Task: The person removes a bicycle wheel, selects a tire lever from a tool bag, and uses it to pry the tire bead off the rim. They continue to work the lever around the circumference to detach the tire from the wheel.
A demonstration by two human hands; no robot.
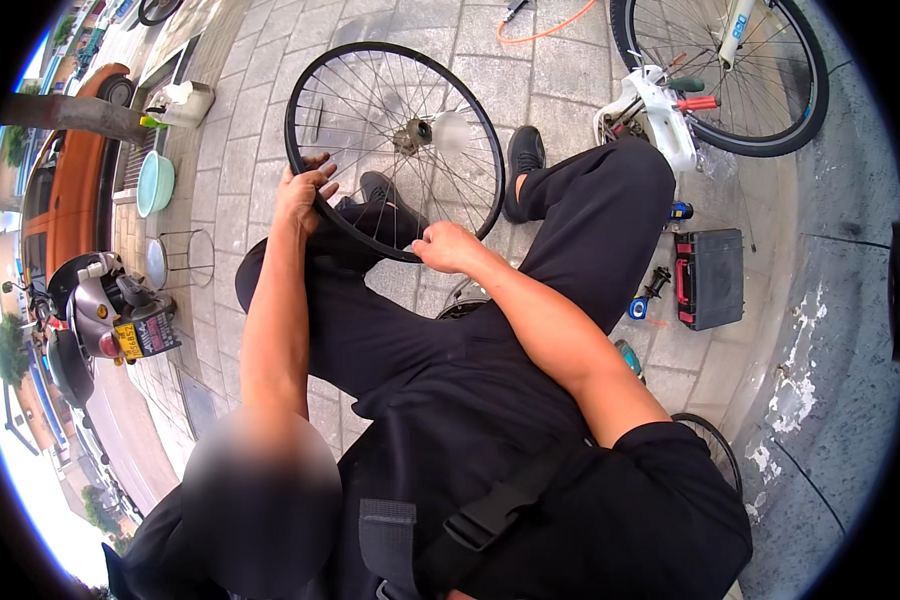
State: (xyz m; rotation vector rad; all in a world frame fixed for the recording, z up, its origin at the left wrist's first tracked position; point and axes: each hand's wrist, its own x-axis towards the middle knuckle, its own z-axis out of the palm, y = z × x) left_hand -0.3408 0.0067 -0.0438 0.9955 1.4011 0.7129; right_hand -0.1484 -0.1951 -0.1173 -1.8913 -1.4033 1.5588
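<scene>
A bare bicycle wheel [492,140] with a black rim and thin spokes stands tilted between my knees, no tire on it. Its hub [410,137] sits at the middle of the spokes. My left hand [306,192] grips the rim at its left side, the thumb and fingers around it. At the rim's near edge, my right hand [448,247] is closed, with its fingertips against the rim by the spoke ends. Whether something small is pinched there I cannot make out.
A black toolbox [712,280] lies at the right by a blue tape measure [639,307]. Beyond it are a white tool holder [660,115] and a bicycle's tired wheel [805,95]. An orange hose [545,38] crosses the paving. A green basin [156,184] and a parked scooter [100,310] are left.
</scene>
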